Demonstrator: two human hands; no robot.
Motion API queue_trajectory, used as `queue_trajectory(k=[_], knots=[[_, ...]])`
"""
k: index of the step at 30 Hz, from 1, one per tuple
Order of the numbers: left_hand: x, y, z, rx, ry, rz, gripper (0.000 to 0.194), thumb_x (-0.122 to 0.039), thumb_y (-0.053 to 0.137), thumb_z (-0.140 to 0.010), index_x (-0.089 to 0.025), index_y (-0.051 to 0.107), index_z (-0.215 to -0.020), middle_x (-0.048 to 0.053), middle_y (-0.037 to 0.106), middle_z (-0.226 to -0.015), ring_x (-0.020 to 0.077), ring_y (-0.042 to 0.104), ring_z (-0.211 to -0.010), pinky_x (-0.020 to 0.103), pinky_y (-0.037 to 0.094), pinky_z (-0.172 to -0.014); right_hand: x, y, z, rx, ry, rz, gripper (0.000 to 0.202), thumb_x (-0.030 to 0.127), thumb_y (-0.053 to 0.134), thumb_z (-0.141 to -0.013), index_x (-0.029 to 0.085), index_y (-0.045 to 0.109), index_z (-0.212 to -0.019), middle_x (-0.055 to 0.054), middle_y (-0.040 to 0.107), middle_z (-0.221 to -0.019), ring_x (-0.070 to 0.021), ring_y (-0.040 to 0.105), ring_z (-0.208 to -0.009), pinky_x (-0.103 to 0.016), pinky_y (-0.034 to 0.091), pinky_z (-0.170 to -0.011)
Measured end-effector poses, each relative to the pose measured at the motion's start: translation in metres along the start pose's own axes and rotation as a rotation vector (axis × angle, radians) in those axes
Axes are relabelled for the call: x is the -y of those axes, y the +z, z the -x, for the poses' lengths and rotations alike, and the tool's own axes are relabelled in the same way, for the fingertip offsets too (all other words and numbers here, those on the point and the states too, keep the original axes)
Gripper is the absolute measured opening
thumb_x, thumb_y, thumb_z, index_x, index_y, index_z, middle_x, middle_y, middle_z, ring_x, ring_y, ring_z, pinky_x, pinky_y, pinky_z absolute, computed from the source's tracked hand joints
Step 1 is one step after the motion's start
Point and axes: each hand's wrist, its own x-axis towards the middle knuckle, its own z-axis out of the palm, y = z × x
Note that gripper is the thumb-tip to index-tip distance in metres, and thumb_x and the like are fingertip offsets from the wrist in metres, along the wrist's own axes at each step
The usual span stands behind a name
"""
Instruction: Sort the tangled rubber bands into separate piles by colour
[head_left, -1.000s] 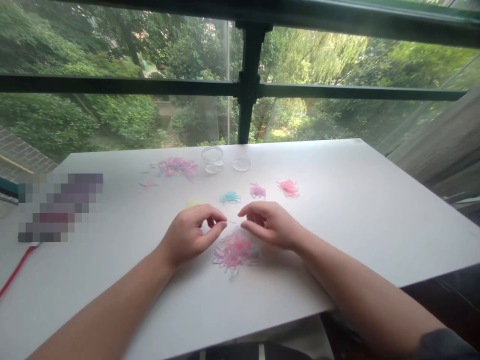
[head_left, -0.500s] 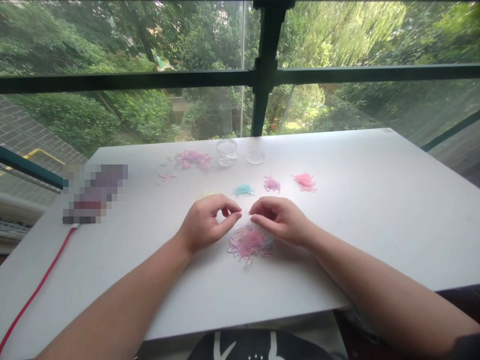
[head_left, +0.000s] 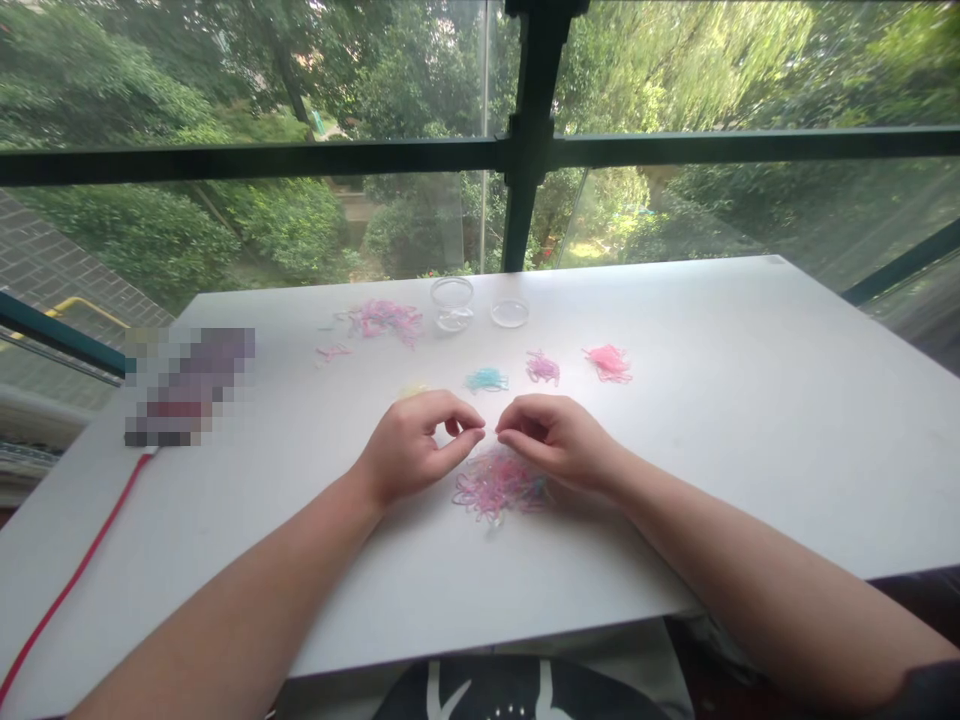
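Observation:
My left hand (head_left: pixel 416 445) is pinched, thumb against index finger, with its fingertips over the table's middle. Facing it across a narrow gap, my right hand (head_left: pixel 559 440) is also closed in a pinch. Whatever lies between the fingertips is too small to make out. Just below both hands spreads a mixed pile of small rubber bands (head_left: pixel 501 488) in pink, purple and blue. Beyond the fingers lie sorted heaps: blue rubber bands (head_left: pixel 487 379), purple rubber bands (head_left: pixel 542 367) and pink rubber bands (head_left: pixel 609 364). Yellow rubber bands (head_left: pixel 412 391) are partly hidden behind my left hand.
A clear round container (head_left: pixel 452 305) and a clear lid (head_left: pixel 510 313) stand toward the back of the white table (head_left: pixel 750 430). Left of them is another pile of pastel rubber bands (head_left: pixel 386 320). A blurred-out object (head_left: pixel 191 390) with a red cable (head_left: pixel 82 570) lies at the left.
The right fingertips have shifted slightly left. A thin strand that showed between the two hands is no longer clearly visible. The piles have not moved.

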Motion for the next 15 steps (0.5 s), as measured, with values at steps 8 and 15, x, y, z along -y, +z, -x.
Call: queue_trajectory(k=[8,15], knots=[[0.004,-0.001,0.0,0.055,0.008,-0.071,0.01,-0.021,0.056,-0.081,-0.018,0.065,-0.08,0.001,0.066,-0.074,0.0101,0.057,-0.066,0.024,0.045,-0.066,-0.002,-0.021,-0.001,-0.012,-0.05,0.245,0.008,0.018,0.053,-0.078,0.017,0.061,-0.075,0.001,0.056,-0.064,-0.0083,0.044,-0.055,-0.021,0.034,-0.053],[0.007,-0.003,0.002,0.135,-0.021,-0.105,0.012,-0.02,0.053,-0.082,-0.018,0.064,-0.081,0.001,0.066,-0.077,0.0121,0.058,-0.07,0.025,0.045,-0.068,-0.028,-0.09,0.009,-0.32,0.218,0.614,0.012,0.025,0.055,-0.075,0.02,0.066,-0.073,-0.001,0.06,-0.063,-0.0116,0.047,-0.054,-0.024,0.035,-0.054]])
